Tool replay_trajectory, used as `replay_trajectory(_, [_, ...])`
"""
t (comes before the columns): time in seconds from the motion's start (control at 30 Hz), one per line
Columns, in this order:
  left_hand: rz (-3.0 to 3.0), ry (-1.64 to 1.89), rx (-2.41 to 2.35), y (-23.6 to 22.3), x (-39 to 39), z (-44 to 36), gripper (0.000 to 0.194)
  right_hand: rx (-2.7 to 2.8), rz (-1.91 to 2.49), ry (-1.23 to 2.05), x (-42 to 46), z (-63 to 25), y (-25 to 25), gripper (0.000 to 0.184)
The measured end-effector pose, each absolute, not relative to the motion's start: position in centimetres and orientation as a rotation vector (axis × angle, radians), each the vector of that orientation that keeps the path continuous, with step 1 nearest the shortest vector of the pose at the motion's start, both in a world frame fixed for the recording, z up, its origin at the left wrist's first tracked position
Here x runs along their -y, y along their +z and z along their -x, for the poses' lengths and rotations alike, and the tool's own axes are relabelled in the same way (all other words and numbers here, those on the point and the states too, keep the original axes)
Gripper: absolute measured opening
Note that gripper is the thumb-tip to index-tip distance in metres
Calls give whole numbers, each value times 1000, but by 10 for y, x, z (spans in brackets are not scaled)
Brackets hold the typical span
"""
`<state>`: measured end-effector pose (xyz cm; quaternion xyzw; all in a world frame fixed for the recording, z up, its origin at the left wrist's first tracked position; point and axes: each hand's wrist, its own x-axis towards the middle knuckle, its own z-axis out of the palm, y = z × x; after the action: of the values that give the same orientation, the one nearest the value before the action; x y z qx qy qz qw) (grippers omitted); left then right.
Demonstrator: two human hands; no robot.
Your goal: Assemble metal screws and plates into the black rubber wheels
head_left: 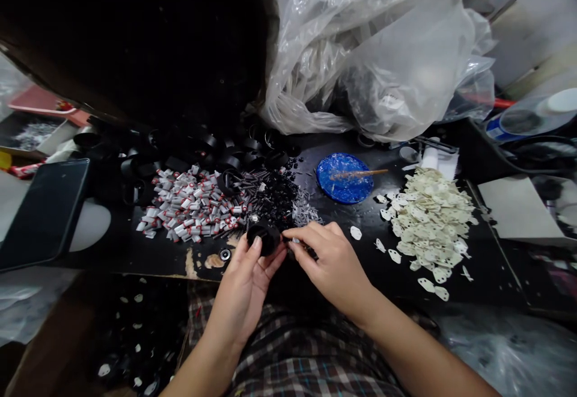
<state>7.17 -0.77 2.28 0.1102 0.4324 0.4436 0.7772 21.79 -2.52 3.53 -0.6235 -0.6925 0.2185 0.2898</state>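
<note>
My left hand is wrapped round a black round plastic housing, held upright over the table's front edge with its hollow side showing. Close beside it on the right, my right hand has thumb and forefinger pinched together at the housing's side. What sits between those fingertips is too small to name. Just beyond the hands lie a heap of small black parts, loose springs and a pile of small grey pins. A small metal ring rests left of my left hand.
Grey parts with red ends are heaped at left, near a phone. A blue lid with grease carries a wooden stick. Cream flat plates pile up at right. Plastic bags stand behind.
</note>
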Motion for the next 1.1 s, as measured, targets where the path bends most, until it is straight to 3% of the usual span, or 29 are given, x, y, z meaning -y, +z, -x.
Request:
replay_trajectory(0.23, [-210,1059,-893,25,15,-82,5,1613,1622,563,28,-214,35,6])
replay_trajectory(0.57, [-406,919,-1000,24,18,-68,17,1719,1418,569,27,-220,64,8])
replay_trajectory(0.83, [-460,829,-1053,29,20,-69,22,1714,1451,551,31,-218,58,7])
replay_trajectory(0.93, [-437,816,-999,28,17,-68,24,1719,1385,678,33,-219,61,6])
replay_trajectory(1.1, [-481,683,-856,20,12,-60,21,1507,1463,1154,32,-227,74,7])
